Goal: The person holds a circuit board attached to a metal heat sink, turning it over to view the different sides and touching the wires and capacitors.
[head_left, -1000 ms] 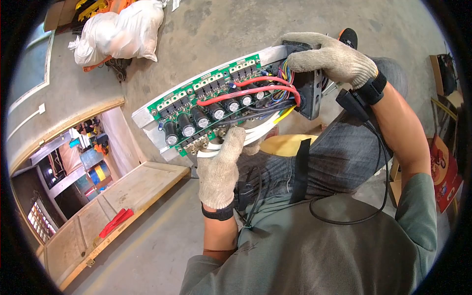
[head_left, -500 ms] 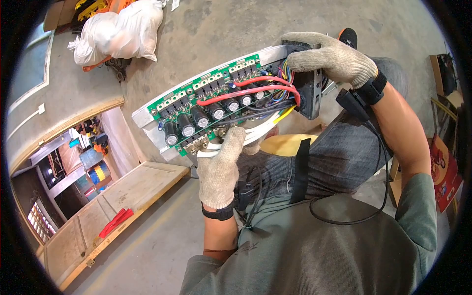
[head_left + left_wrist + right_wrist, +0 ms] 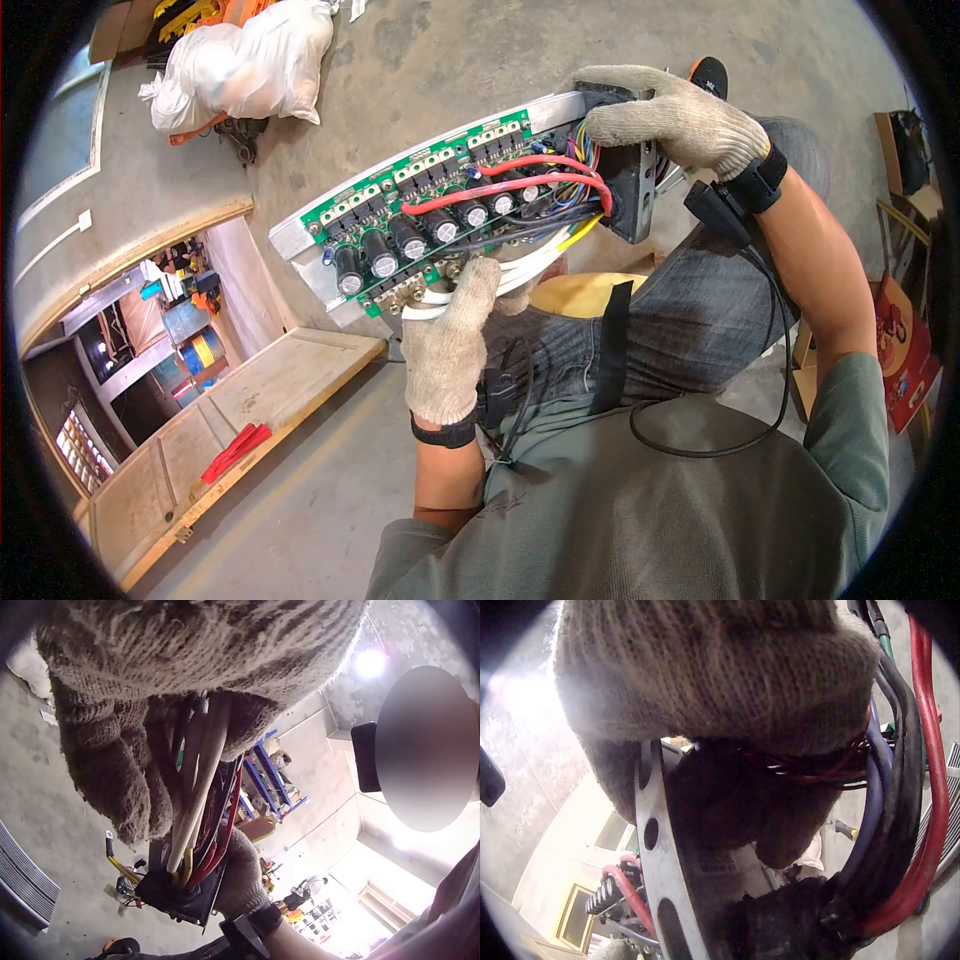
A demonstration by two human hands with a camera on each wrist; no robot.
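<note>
A green circuit board (image 3: 318,222) on a silver metal base (image 3: 555,112) is held up in front of the torso, tilted. Black capacitors (image 3: 409,242) line it, with red cables (image 3: 520,187) across it. My gloved left hand (image 3: 445,350) grips the near left edge, thumb on top by the white cables (image 3: 538,262). Those cables run past the curled fingers (image 3: 112,780) in the left wrist view. The gloved right hand (image 3: 685,125) holds the black end plate (image 3: 630,190) at the far right, thumb over its top. A metal strip with holes (image 3: 656,840) edges this plate.
Beneath the board are jeans-clad legs (image 3: 690,320) and a yellow round surface (image 3: 585,294). A wooden door (image 3: 260,385) with red gloves (image 3: 236,452) lies left. White sacks (image 3: 245,70) sit at the far left. A black cord (image 3: 770,340) hangs by the right forearm.
</note>
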